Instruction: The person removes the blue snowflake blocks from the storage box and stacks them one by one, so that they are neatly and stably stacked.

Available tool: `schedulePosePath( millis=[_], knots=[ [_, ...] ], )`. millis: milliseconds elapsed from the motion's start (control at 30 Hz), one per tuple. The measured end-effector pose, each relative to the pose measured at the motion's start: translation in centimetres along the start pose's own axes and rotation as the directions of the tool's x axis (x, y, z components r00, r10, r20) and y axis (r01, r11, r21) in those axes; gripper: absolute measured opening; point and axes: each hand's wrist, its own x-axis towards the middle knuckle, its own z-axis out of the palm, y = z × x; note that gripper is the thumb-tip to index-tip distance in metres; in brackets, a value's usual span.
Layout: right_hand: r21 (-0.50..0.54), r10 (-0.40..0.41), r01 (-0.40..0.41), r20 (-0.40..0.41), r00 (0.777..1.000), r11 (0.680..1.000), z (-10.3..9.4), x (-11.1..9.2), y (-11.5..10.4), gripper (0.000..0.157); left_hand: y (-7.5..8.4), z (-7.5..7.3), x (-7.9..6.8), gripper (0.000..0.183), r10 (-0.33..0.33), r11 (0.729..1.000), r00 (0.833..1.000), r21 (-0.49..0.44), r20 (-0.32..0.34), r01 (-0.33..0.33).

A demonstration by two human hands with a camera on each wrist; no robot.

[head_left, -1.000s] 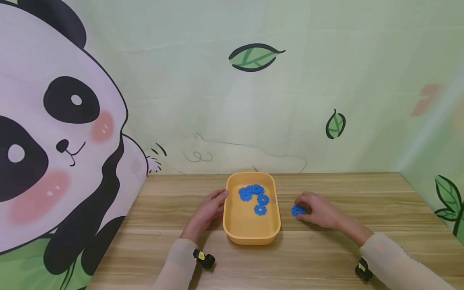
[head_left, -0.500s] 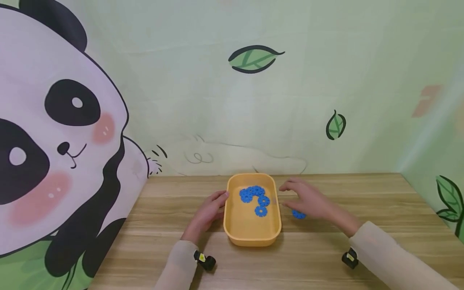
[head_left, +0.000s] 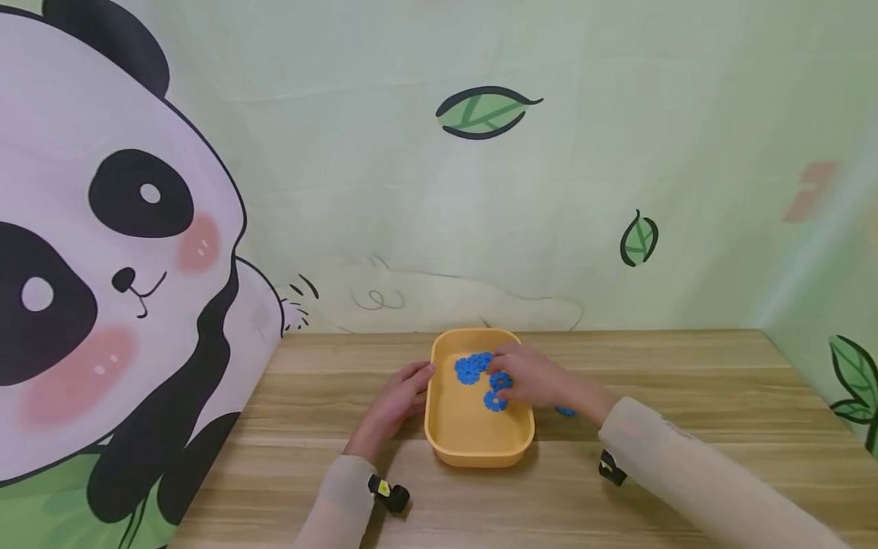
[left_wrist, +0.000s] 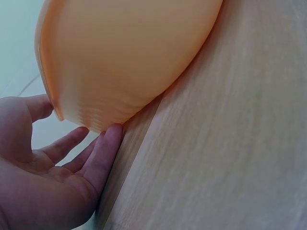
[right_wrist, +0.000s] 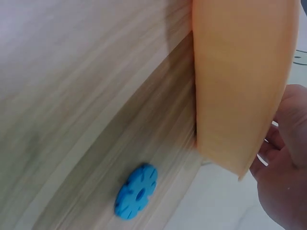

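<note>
A yellow tray (head_left: 476,450) stands on the table and bears several blue flower-shaped discs (head_left: 468,371). My left hand (head_left: 392,404) is at its left wall. In the left wrist view, the thumb lies at the rim and the loosely extended fingers (left_wrist: 108,148) touch the lower wall. Over the right rim reaches my right hand (head_left: 531,377), its thumb and forefinger apart on either side of a disc (head_left: 501,381) inside. The tray wall hides most of those fingertips in the right wrist view. Another blue disc (right_wrist: 136,191) lies on the table, right of the tray, partly under the right forearm.
The wood-grain table (head_left: 720,404) reaches back to a pale green wall cloth (head_left: 343,191) printed with leaves and a large panda (head_left: 137,305). A small black camera (head_left: 389,494) sits on the left wrist.
My right hand has let go of the disc on the table, moved left and reached into the tray. The left hand stays at the tray's side.
</note>
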Motion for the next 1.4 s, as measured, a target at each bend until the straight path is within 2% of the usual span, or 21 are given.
schedulePosePath(
  millis=[167,267,533,767,1167,1400],
  knots=[
    [0.003,-0.006,0.006,0.107,0.994,1.0,0.6,0.9,-0.1,0.029,0.1,0.1,-0.1,0.065,-0.018,1.0,1.0,0.005,0.008,0.018],
    [-0.022,-0.021,0.025,0.137,0.99,0.999,0.8,1.4,0.1,0.026,0.2,0.1,-0.1,0.065,-0.017,1.0,1.0,0.008,0.007,0.017],
    [-0.046,0.028,-0.021,0.154,0.988,0.999,1.2,1.8,0.1,0.023,0.2,0.0,0.0,0.063,-0.009,1.0,1.0,-0.006,0.006,0.01],
    [-0.081,0.012,0.001,0.153,0.988,0.997,1.1,1.6,-0.2,0.02,0.1,0.0,0.1,0.062,-0.013,1.0,1.0,-0.021,0.012,0.014],
    [-0.079,0.049,-0.036,0.171,0.984,0.996,1.4,1.8,0.0,0.017,0.4,-0.1,-0.1,0.065,-0.026,1.0,1.0,-0.001,0.001,0.026],
    [-0.088,0.038,-0.023,0.167,0.985,0.996,1.4,1.5,0.2,0.019,0.3,0.0,-0.2,0.064,-0.019,1.0,1.0,0.017,0.0,0.019]
  ],
)
